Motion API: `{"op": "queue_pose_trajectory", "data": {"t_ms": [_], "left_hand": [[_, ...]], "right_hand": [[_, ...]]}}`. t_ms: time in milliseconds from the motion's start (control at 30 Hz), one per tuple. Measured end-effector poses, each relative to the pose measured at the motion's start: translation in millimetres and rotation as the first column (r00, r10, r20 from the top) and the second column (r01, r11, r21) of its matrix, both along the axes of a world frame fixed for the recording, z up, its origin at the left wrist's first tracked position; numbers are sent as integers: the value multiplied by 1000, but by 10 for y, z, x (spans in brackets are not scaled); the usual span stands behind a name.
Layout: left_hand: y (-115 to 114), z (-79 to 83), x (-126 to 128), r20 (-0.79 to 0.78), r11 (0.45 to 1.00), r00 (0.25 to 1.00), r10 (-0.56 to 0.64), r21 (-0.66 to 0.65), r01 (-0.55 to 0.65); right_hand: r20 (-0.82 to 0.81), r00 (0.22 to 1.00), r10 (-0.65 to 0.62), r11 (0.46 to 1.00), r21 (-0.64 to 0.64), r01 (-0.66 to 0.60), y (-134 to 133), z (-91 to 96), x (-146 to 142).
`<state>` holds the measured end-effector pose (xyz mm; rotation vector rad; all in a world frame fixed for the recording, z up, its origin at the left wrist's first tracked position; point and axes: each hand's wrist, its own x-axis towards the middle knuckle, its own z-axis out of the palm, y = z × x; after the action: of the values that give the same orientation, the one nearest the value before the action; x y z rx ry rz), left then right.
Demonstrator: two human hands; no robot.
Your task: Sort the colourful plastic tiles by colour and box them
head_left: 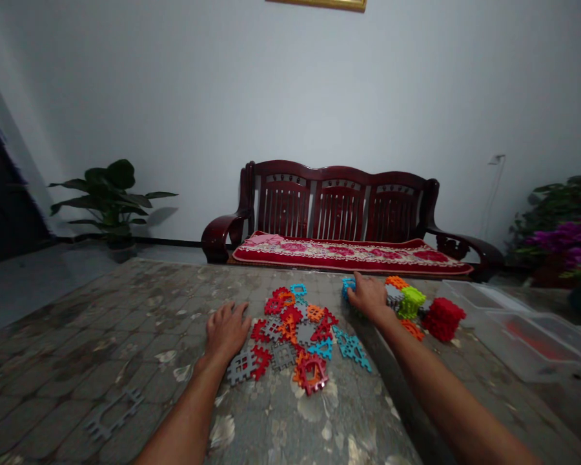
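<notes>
A pile of flat interlocking plastic tiles [297, 336], red, orange, blue and grey, lies in the middle of the patterned table [101, 349]. My left hand [226, 330] rests flat on the table just left of the pile, fingers spread. My right hand [366, 294] reaches farther back and closes its fingers over a blue cube [347, 286]. Right of that hand stand cubes built from tiles: a green cube [411, 301], a red cube [443, 318], and orange and grey ones behind the hand.
A lone grey tile [112, 413] lies at the near left. Clear plastic boxes [527, 329] sit at the table's right. Beyond the table stands a dark wooden bench [339, 213] with a red cushion, a potted plant [110, 200] at the left, and purple flowers [569, 242] at the right.
</notes>
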<state>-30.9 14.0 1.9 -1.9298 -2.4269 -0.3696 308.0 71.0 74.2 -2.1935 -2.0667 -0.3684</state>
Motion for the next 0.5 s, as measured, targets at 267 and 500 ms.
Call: {"op": "queue_pose_trajectory", "data": {"t_ms": [267,500], "left_hand": [[0,15,0,4,1000,1000,-8,-1,8],[-15,62,17,6,1000,1000,-6,-25,6]], "right_hand": [[39,999,-11,1000,2,10,70,-91,18],[17,997,69,997,34,-69,-63,-34,-57]]}}
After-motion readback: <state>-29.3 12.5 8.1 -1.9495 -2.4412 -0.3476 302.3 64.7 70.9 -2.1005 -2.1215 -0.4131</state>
